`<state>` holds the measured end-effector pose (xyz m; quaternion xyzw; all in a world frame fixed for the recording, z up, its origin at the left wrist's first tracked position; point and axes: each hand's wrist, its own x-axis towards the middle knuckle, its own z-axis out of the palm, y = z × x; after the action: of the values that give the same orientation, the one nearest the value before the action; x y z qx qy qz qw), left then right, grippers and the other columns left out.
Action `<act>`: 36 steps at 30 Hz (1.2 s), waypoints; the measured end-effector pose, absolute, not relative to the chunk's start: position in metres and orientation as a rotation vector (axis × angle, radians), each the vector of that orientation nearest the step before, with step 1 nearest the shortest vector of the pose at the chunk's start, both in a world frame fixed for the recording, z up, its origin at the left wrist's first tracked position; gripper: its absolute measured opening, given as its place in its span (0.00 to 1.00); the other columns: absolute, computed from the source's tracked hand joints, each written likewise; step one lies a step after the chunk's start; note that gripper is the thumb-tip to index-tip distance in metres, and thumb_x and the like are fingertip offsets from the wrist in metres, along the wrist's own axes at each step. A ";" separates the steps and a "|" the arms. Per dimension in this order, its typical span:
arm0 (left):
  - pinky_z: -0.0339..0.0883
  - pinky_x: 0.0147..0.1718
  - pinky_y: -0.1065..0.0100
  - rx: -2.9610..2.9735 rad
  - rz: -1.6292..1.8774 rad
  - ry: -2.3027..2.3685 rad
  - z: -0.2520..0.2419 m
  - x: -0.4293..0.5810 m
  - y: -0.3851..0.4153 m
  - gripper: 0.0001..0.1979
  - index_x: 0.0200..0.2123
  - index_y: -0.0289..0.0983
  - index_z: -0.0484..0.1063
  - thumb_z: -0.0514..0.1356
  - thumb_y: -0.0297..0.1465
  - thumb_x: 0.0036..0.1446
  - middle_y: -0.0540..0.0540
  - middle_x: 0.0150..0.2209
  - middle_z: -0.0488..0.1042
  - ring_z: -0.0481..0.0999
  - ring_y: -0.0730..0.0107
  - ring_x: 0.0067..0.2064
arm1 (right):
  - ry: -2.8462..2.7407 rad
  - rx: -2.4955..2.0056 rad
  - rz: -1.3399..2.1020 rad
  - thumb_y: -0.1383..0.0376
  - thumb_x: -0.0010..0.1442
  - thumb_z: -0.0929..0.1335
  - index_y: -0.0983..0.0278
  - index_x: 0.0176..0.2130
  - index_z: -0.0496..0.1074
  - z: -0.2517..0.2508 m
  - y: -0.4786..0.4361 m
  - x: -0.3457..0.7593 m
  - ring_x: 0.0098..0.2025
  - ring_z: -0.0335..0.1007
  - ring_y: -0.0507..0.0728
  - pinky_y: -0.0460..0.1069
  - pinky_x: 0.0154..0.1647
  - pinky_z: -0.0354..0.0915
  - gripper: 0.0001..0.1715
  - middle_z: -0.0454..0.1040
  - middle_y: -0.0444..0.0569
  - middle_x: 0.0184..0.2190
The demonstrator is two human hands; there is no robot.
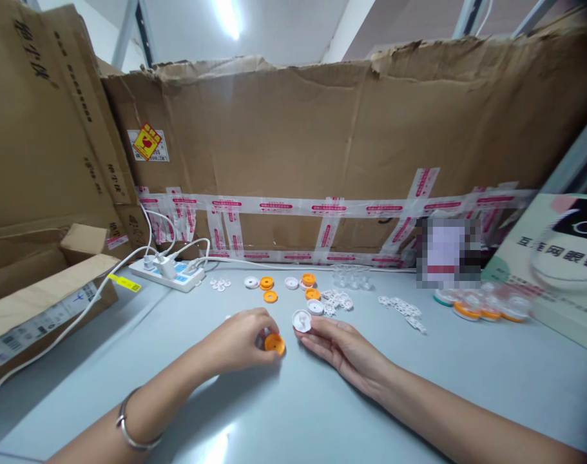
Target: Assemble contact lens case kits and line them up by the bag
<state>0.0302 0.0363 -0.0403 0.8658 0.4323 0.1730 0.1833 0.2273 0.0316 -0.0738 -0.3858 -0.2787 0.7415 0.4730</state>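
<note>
My left hand (247, 338) is closed around an orange round plastic cap (274, 344), its hollow side turned toward me. Just right of it, my right hand (344, 348) pinches a white round plastic piece (301, 321) by its edge; a small raised part shows at its middle. The two pieces are apart, both above the grey table (254, 412). Beyond my hands lie more orange caps (270, 296) and white discs (292, 283). A pile of small white flat pieces (337, 301) sits behind my right hand.
A power strip (170, 270) with plugged-in cables and an open cardboard box (46, 303) stand at left. Clear domed parts (352, 278) lie at the back. Assembled round pieces (486, 303) and a printed box (554, 270) are at right. A large carton (283, 142) walls off the back.
</note>
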 end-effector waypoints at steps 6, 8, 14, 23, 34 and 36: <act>0.64 0.40 0.65 2.509 0.859 1.039 -0.040 0.045 0.037 0.08 0.38 0.37 0.71 0.54 0.28 0.55 0.45 0.36 0.72 0.71 0.66 0.39 | -0.782 -0.952 1.832 0.68 0.48 0.71 0.70 0.32 0.75 -0.071 0.029 0.226 0.34 0.75 0.52 0.43 0.39 0.70 0.09 0.78 0.50 0.29; 0.64 0.39 0.65 2.573 0.887 1.020 -0.042 0.048 0.038 0.09 0.38 0.36 0.72 0.53 0.26 0.56 0.44 0.36 0.72 0.71 0.65 0.38 | -0.843 -0.974 1.852 0.66 0.48 0.71 0.70 0.33 0.75 -0.069 0.027 0.226 0.33 0.75 0.51 0.42 0.38 0.70 0.11 0.78 0.50 0.28; 0.64 0.33 0.67 2.863 0.783 0.939 -0.047 0.044 0.041 0.14 0.37 0.38 0.74 0.50 0.21 0.55 0.45 0.33 0.73 0.70 0.68 0.33 | -1.027 -1.046 1.857 0.62 0.48 0.71 0.69 0.32 0.76 -0.066 0.022 0.224 0.33 0.75 0.50 0.41 0.36 0.69 0.12 0.78 0.50 0.28; 0.63 0.27 0.73 3.103 0.849 0.671 -0.047 0.039 0.045 0.10 0.32 0.35 0.72 0.51 0.21 0.56 0.46 0.30 0.73 0.68 0.73 0.28 | -1.205 -1.067 1.909 0.59 0.46 0.72 0.68 0.33 0.77 -0.065 0.023 0.227 0.33 0.73 0.50 0.41 0.35 0.67 0.16 0.78 0.51 0.30; 0.65 0.28 0.70 3.305 0.840 0.380 -0.038 0.039 0.041 0.10 0.33 0.32 0.70 0.49 0.21 0.59 0.44 0.29 0.74 0.69 0.71 0.29 | -1.301 -1.139 1.896 0.59 0.42 0.73 0.69 0.30 0.77 -0.061 0.024 0.231 0.29 0.72 0.49 0.42 0.33 0.67 0.16 0.77 0.48 0.24; 0.66 0.27 0.70 3.341 0.796 0.357 -0.037 0.039 0.040 0.10 0.33 0.31 0.70 0.49 0.21 0.59 0.44 0.29 0.74 0.69 0.70 0.29 | -1.311 -1.146 1.902 0.60 0.42 0.73 0.68 0.31 0.77 -0.061 0.024 0.231 0.28 0.72 0.49 0.42 0.31 0.67 0.16 0.77 0.48 0.24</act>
<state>0.0387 0.0397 -0.0368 0.9558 0.1021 0.2278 -0.1552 0.2314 0.0236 -0.0614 -0.4268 -0.4884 0.7087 0.2776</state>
